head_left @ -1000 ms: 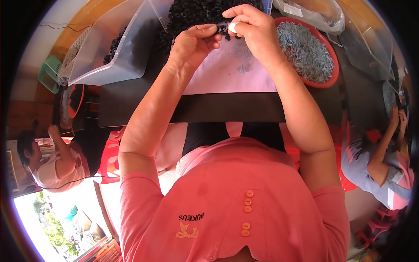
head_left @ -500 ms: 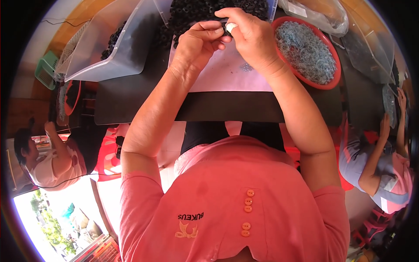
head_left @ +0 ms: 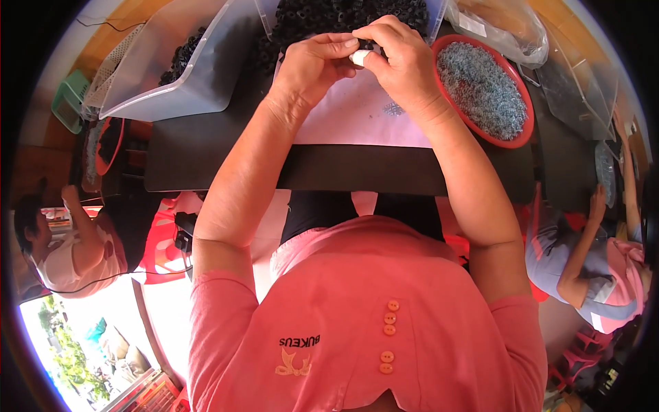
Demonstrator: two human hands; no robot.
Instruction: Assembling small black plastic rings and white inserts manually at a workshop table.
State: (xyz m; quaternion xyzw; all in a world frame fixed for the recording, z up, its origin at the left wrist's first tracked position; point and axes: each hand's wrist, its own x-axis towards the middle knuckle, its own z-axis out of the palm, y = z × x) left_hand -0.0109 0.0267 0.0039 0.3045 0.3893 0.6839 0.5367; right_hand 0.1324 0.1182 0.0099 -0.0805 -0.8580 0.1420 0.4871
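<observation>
My left hand (head_left: 307, 70) and my right hand (head_left: 405, 67) meet over the far part of the white sheet (head_left: 343, 123). Between their fingertips is a small black ring-like part (head_left: 366, 44), mostly covered by the fingers. Both hands are closed on it in a pinch. A white wrap (head_left: 360, 58) covers my right thumb tip. Just beyond the hands, a clear plastic bin (head_left: 439, 20) holds many similar black parts (head_left: 309, 15). A little heap of tiny pale bits (head_left: 393, 109) lies on the sheet near my right wrist.
Right of my hands sits a red basin (head_left: 527, 130) of tiny bluish clear pieces (head_left: 480, 89), with a clear plastic bag (head_left: 504, 24) behind it. A tilted clear bin (head_left: 171, 103) with black parts stands left on the dark table (head_left: 364, 168). People sit at both sides.
My right hand's index finger has come down, and its fingertip is now against the left fingertips around the black part. The view has shifted slightly.
</observation>
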